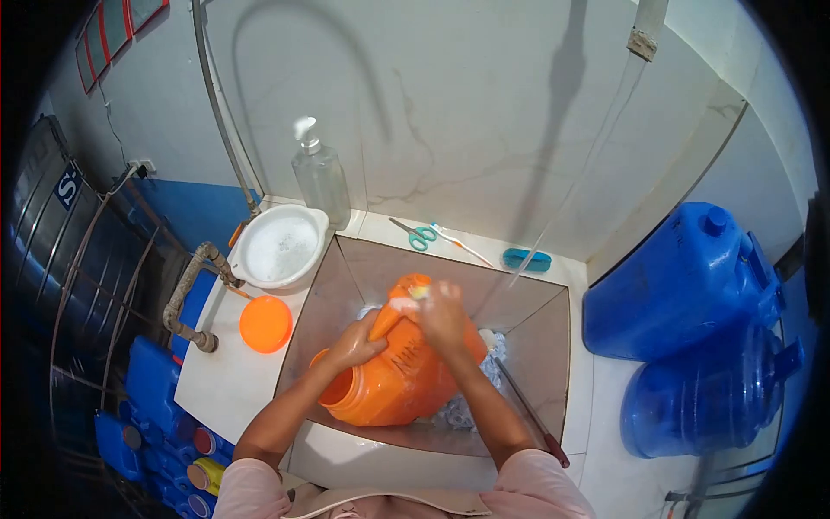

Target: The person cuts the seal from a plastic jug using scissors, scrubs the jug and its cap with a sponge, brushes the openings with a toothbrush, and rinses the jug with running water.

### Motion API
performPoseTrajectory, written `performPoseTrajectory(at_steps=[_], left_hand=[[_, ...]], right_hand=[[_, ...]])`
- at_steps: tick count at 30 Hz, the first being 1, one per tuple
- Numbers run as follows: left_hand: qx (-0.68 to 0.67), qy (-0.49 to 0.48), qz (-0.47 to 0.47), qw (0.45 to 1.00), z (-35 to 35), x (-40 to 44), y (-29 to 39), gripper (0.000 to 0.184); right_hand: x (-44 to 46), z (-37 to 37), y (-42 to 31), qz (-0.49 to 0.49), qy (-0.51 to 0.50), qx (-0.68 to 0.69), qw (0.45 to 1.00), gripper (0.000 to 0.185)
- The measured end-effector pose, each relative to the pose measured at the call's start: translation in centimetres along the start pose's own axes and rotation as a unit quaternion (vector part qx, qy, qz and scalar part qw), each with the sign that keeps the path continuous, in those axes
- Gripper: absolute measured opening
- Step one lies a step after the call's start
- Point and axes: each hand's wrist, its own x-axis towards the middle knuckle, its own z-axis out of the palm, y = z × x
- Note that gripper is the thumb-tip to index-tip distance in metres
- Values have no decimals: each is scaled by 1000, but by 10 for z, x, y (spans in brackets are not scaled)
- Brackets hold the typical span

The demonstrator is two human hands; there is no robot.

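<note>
A large orange plastic jug [406, 381] with dark lettering lies tilted in the tiled sink basin [536, 346], its wide mouth facing lower left. My left hand [359, 343] is wrapped round the jug's handle. White foam clings to the jug near its upper end. There my right hand [443, 320], slightly blurred, presses a small pale yellow sponge [419, 292] against the orange surface; the fingers cover much of it. Wet patterned cloth [458, 411] lies under and beside the jug. A long rod with a dark red handle [553, 448] leans across the basin's right side.
A white bowl of suds [281, 246], an orange lid [266, 324] and a pump bottle [320, 182] stand left. Scissors [418, 237], a toothbrush [462, 246] and a teal brush [527, 260] lie along the back ledge. Water [553, 216] falls into the basin. Blue containers [683, 285] stand right.
</note>
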Motion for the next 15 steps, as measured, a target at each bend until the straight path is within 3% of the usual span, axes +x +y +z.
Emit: performPoseTrajectory(at_steps=[2,3,4,6,8,10,12,13,14,15], left_hand=[[-37,-21,-1,999,1,-7,-4,52],[-38,-21,-1,999,3,-9,-6,52],[3,-35,16,999,5,-12,-9,52],[43,-45,33,998,9,-13,-9,52],[107,-45,111,987,10,-16,-3,52],[103,-38,65,992,4,-18,14,51],[99,-28,18,994,1,-13,7,49],[40,13,28,999,5,-9,-11,47],[-20,50,36,998,4,-7,-23,44],[-19,49,34,998,1,-5,-25,44]], right_hand=[[1,8,54,189,-90,195,958,24],[6,4,52,189,-91,194,958,24],[14,-4,47,216,-154,315,911,26],[29,-3,52,236,-216,427,846,29],[39,22,74,120,-318,518,785,33],[20,37,101,178,-211,417,866,33],[-36,111,198,140,-238,269,923,33],[-69,98,195,291,-169,409,848,37],[-97,100,216,340,-207,507,764,38],[-131,122,244,338,-153,494,786,38]])
